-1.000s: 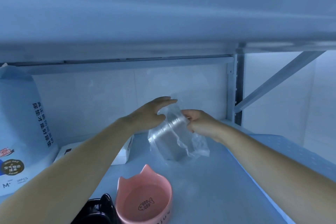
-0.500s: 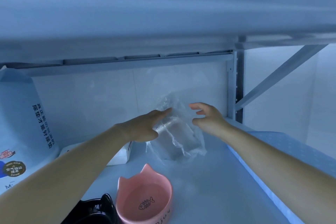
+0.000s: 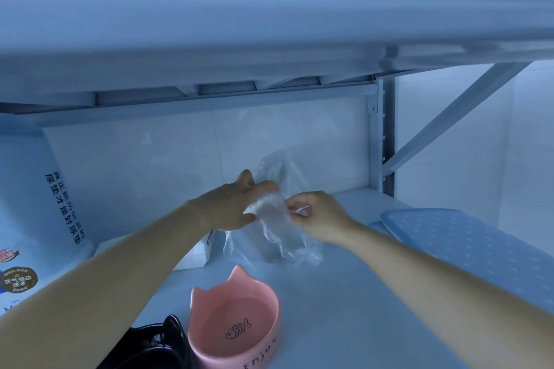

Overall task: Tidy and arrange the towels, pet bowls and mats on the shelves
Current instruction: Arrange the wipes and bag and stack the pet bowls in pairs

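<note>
Shelf (image 3: 344, 293): both hands now pinch plastic bag (image 3: 278, 228); earlier apart.

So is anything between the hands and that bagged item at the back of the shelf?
Nothing visible: the left hand and right hand already pinch the clear plastic bag. The pink cat bowl sits nearer the front, below the arms.

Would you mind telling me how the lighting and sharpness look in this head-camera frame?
Head view: a strong blue cast throughout; the upper shelf is a soft, featureless blur; straight shelf edges bow from the wide lens; the clear plastic bag between both hands is hazy, its contents unreadable; the pink cat-ear bowl is sharpest.
</note>
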`<state>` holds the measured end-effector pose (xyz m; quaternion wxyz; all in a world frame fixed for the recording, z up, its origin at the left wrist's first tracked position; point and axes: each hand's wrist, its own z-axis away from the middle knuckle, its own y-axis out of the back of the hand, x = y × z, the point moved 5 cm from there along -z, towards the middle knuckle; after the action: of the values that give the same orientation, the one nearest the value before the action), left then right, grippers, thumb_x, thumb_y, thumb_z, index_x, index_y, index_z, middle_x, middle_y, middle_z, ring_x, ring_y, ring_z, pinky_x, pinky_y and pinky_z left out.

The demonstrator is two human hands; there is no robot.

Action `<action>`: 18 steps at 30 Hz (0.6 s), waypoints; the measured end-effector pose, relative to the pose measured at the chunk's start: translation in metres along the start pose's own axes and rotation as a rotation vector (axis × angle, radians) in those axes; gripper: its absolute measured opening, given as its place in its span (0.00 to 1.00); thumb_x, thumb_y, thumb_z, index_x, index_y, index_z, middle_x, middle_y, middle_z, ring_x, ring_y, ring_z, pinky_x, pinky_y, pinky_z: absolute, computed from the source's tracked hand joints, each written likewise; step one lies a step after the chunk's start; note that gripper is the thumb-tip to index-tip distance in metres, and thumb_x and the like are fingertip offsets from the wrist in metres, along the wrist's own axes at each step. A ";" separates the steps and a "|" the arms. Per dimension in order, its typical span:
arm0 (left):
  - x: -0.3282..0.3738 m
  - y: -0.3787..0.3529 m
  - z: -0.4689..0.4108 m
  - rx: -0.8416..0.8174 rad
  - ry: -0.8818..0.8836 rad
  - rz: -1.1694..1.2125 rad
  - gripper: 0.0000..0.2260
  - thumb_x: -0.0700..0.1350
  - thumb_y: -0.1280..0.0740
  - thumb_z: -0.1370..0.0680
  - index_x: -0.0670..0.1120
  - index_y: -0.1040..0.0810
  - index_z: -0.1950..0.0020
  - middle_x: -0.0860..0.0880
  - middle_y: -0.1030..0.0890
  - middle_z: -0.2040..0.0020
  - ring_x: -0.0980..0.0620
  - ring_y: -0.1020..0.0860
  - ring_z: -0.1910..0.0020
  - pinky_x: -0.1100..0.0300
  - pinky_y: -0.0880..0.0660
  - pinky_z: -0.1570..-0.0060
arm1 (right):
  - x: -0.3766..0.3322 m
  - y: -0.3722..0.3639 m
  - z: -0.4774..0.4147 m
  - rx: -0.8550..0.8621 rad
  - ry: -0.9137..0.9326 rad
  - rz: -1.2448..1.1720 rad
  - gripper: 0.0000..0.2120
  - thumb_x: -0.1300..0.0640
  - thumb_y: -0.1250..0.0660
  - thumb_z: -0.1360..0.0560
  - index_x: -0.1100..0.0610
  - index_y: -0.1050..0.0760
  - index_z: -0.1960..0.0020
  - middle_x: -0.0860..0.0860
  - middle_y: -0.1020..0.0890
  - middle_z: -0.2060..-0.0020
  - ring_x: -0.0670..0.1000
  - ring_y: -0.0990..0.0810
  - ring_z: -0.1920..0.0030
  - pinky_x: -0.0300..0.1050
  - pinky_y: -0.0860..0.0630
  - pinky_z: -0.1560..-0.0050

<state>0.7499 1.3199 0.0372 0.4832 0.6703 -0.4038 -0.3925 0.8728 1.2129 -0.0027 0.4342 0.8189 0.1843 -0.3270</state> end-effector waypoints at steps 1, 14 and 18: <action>-0.002 -0.001 0.001 0.014 -0.002 -0.001 0.28 0.46 0.34 0.24 0.60 0.43 0.29 0.48 0.37 0.43 0.46 0.24 0.60 0.59 0.31 0.57 | 0.002 -0.001 0.001 0.009 -0.011 0.003 0.07 0.55 0.32 0.28 0.51 0.20 0.50 0.43 0.19 0.56 0.41 0.21 0.52 0.34 0.26 0.49; -0.024 -0.004 0.012 0.162 0.067 0.199 0.26 0.47 0.30 0.26 0.62 0.38 0.32 0.52 0.37 0.47 0.51 0.29 0.62 0.62 0.32 0.54 | 0.011 -0.019 0.007 0.172 -0.041 0.085 0.06 0.54 0.31 0.28 0.50 0.21 0.51 0.44 0.19 0.56 0.44 0.21 0.56 0.35 0.28 0.54; -0.033 -0.010 0.016 0.220 0.128 0.260 0.26 0.47 0.31 0.26 0.61 0.38 0.32 0.52 0.37 0.48 0.51 0.29 0.64 0.61 0.32 0.54 | 0.006 -0.022 0.001 0.216 -0.014 0.118 0.06 0.55 0.33 0.26 0.52 0.21 0.50 0.46 0.18 0.54 0.47 0.20 0.54 0.39 0.26 0.53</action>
<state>0.7248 1.3472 0.0289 0.4786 0.6850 -0.4957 -0.2367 0.8639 1.2243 -0.0199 0.3632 0.8680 0.0963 -0.3247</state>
